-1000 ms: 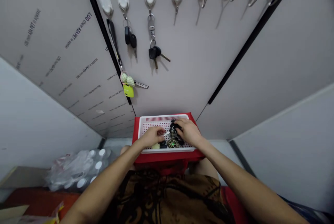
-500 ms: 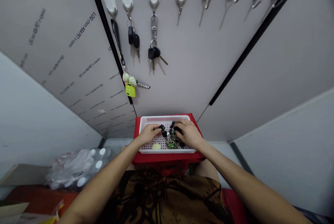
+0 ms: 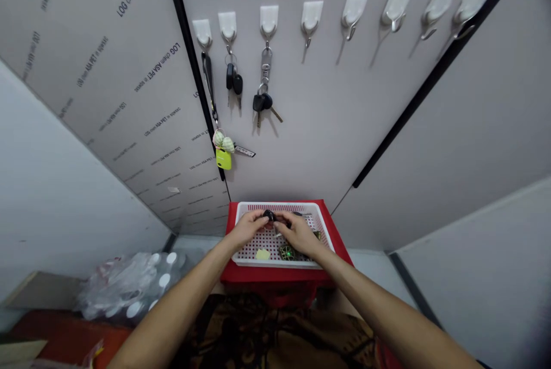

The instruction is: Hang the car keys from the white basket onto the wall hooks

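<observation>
Fingertips (image 3: 260,218) of the left hand (image 3: 247,229) close narrowly on a black key fob (image 3: 269,216), which sits between both hands, above the upper part of the basket. The right hand (image 3: 299,235) is also narrow, its fingers curled in from the other side just beside the fob; whether they touch it cannot be told. The left hand looks slightly nearer, though the fingers hide the fob's long axis. Below the hands, a round charm with a green glow (image 3: 287,252) and a pale yellow tag (image 3: 262,254) lie on the perforated floor of a white plastic basket (image 3: 279,206), which sits on a red box (image 3: 275,275). To the left, a plastic-wrapped pack of bottles (image 3: 129,286) rests near the wall. Farther off, white adhesive hooks (image 3: 269,19) carry hanging car keys (image 3: 262,102), and a lime-green fob (image 3: 223,158) dangles lower on a black lanyard (image 3: 209,85).
</observation>
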